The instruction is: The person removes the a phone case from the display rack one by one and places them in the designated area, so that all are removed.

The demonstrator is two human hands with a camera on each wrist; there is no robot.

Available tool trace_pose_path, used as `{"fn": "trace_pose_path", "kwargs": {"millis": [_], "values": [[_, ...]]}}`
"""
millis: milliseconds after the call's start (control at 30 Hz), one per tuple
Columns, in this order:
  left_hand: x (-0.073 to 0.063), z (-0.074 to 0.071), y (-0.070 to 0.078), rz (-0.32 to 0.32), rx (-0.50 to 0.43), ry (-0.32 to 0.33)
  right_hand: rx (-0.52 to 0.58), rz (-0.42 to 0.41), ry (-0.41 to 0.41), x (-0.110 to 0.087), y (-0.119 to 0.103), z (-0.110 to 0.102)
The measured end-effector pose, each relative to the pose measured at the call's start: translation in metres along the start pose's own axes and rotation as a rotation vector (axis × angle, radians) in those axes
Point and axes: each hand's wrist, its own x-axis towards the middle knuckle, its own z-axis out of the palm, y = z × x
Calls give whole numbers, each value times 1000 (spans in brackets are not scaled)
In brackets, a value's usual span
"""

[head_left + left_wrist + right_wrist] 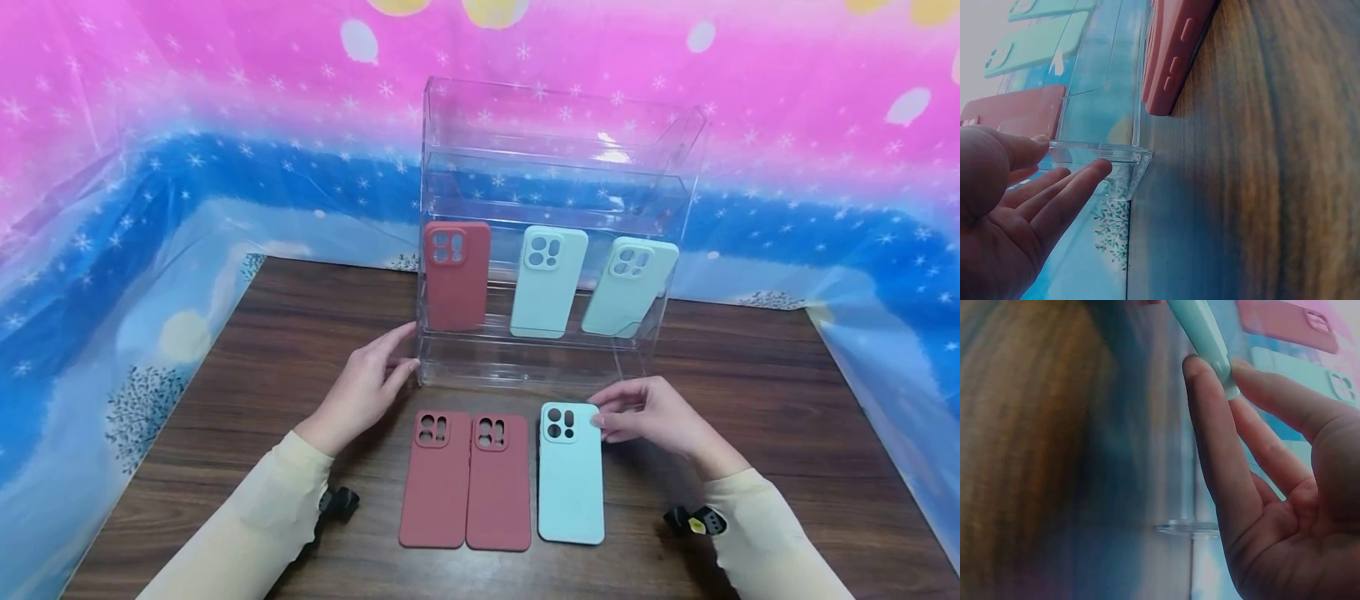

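My right hand [637,408] pinches a mint-green phone case [572,492] at its upper right corner. In the right wrist view the edge of that mint case [1204,337] sits between thumb and fingertips. With its fingers fairly straight, my left hand [360,383] touches the lower left side of a clear acrylic display rack [525,375]. The left wrist view has the thumb and fingertips at the rack's side panel [1129,153]. Two dark red phone cases [435,500] [498,504] lie side by side left of the pinched one, camera cutouts toward the rack.
One rack tier holds a red case [457,283] at left and two mint cases [550,287] [630,292] toward the right, all leaning back. The rack stands on a dark wood table [765,392]. A printed pink and blue cloth [300,133] hangs behind and at both sides.
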Motion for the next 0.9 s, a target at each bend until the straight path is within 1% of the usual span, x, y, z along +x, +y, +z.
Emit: {"fn": "trace_pose_path", "kwargs": {"millis": [133, 300, 633, 900], "values": [[0, 0, 1, -5, -1, -1, -27, -3, 18, 3, 7, 6], [0, 0, 1, -9, -4, 2, -44, 9, 15, 6, 12, 11], [-1, 0, 1, -12, -6, 2, -77, 47, 25, 8, 10, 20], [-1, 1, 1, -11, -10, 8, -104, 49, 48, 9, 9, 26]]}}
